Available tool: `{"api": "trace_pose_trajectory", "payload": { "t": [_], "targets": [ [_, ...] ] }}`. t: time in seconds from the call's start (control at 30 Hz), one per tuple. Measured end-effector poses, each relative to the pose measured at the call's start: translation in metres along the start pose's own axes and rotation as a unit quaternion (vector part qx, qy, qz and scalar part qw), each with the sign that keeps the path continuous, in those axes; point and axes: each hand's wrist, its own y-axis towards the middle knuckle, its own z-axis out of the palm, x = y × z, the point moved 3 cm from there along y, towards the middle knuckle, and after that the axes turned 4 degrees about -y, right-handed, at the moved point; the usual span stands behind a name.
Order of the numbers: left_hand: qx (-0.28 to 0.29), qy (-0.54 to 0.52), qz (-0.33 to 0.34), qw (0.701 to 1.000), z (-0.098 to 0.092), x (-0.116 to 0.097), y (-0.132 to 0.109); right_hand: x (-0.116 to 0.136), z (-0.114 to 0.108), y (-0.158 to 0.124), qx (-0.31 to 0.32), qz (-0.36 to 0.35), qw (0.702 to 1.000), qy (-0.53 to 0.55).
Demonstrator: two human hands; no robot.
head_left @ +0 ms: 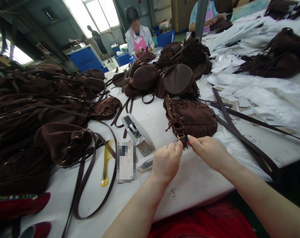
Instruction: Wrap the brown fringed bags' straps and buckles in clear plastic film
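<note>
A brown suede fringed bag [191,117] lies on the white table [197,178] right in front of me. My left hand [167,162] is closed in a pinch at the bag's near corner, by a small metal ring. My right hand [209,151] pinches the same corner from the right, its fingertips pressed on the bag's edge. Both hands meet at that corner.
Heaps of brown bags [36,109] fill the left side, and more bags [165,77] sit behind. A tape dispenser [137,134], a yellow comb [106,162] and loose straps [241,135] lie near. White paper [251,89] covers the right. Other people work at the far end.
</note>
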Motion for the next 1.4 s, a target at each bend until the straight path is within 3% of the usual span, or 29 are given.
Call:
{"api": "trace_pose_trajectory", "payload": {
  "t": [0.13,0.2,0.33,0.43,0.73,0.9,0.97,1.03,1.17,1.4],
  "targets": [
    [-0.004,-0.141,-0.055,0.988,0.000,0.005,0.000,-0.003,0.003,0.002,-0.004,0.004,0.999,0.053],
    [-0.017,-0.284,-0.116,0.951,0.001,0.011,-0.001,-0.003,0.010,0.001,0.016,0.005,0.990,0.142],
    [-0.024,-0.573,-0.208,0.793,0.006,0.020,-0.003,0.004,0.031,-0.003,0.091,0.030,0.928,0.360],
    [-0.016,-0.683,-0.238,0.690,0.008,0.020,-0.005,0.010,0.043,-0.004,0.103,0.074,0.895,0.428],
    [0.029,-0.847,-0.292,0.444,-0.003,0.015,-0.003,0.019,0.060,0.007,0.107,0.097,0.881,0.451],
    [0.120,-0.929,-0.258,0.238,-0.004,0.019,-0.003,0.019,0.067,0.011,0.101,0.081,0.892,0.433],
    [0.133,-0.943,-0.239,0.187,-0.003,0.020,-0.003,0.019,0.068,0.011,0.094,0.076,0.897,0.425],
    [0.137,-0.946,-0.234,0.177,-0.003,0.020,-0.003,0.020,0.068,0.011,0.082,0.067,0.902,0.418],
    [0.141,-0.942,-0.238,0.189,-0.002,0.018,-0.003,0.022,0.065,0.010,0.065,0.048,0.908,0.410],
    [0.152,-0.943,-0.223,0.192,0.001,0.017,-0.004,0.029,0.063,0.007,0.077,0.075,0.887,0.449]
  ]
}}
